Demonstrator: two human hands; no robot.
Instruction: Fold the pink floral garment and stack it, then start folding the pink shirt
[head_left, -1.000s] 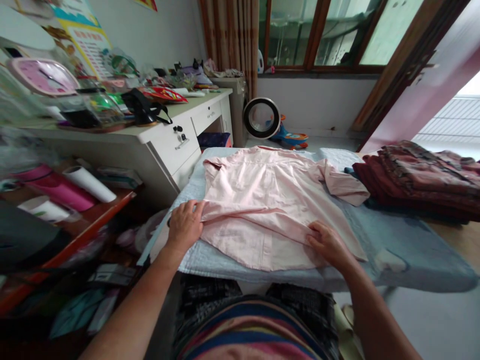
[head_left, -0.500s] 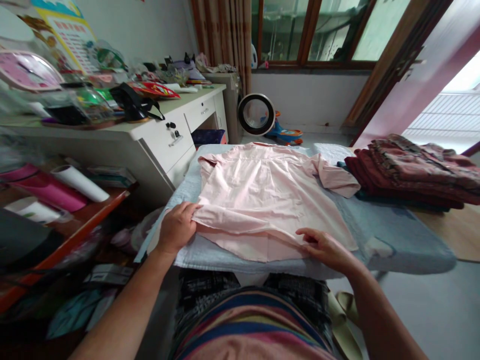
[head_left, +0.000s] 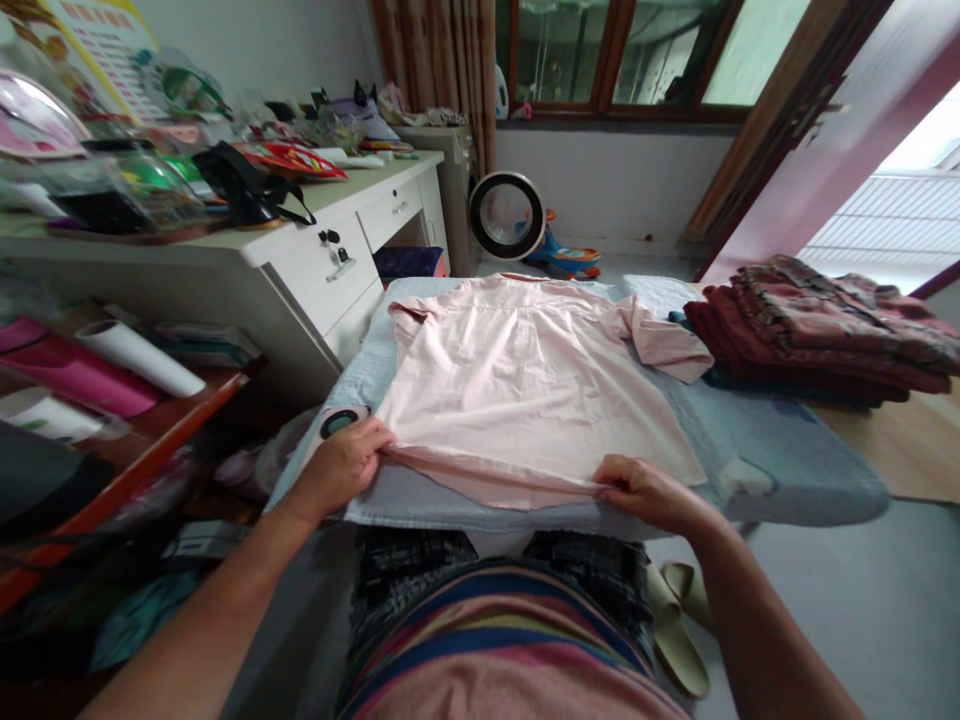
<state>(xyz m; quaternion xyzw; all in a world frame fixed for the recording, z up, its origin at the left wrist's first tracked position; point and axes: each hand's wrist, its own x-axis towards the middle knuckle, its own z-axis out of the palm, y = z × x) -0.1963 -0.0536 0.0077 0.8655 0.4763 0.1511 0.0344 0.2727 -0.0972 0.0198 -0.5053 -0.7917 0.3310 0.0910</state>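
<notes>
A pale pink shirt (head_left: 502, 370) lies spread on a light blue cloth (head_left: 780, 450) over the table, its collar toward the far side. My left hand (head_left: 349, 458) pinches the hem at the near left corner. Further right, my right hand (head_left: 637, 488) grips the same hem between thumb and fingers. The upper layer's edge runs taut between both hands, with a strip of the lower layer showing below it. The right sleeve is bent outward. Beside my left hand lies a small pink-rimmed object with a dark round centre (head_left: 345, 420), partly covered by the hand.
Folded dark red and patterned clothes (head_left: 832, 330) are stacked at the table's right end. A cluttered white desk (head_left: 315, 280) stands at the left, above a shelf with a pink bottle (head_left: 82, 365). Green slippers (head_left: 679, 625) lie on the floor near my legs.
My right hand has closed on the hem. The hem's sagging fold has been pulled straight and smooth toward me. My left hand has shifted slightly left, uncovering the pink-rimmed object.
</notes>
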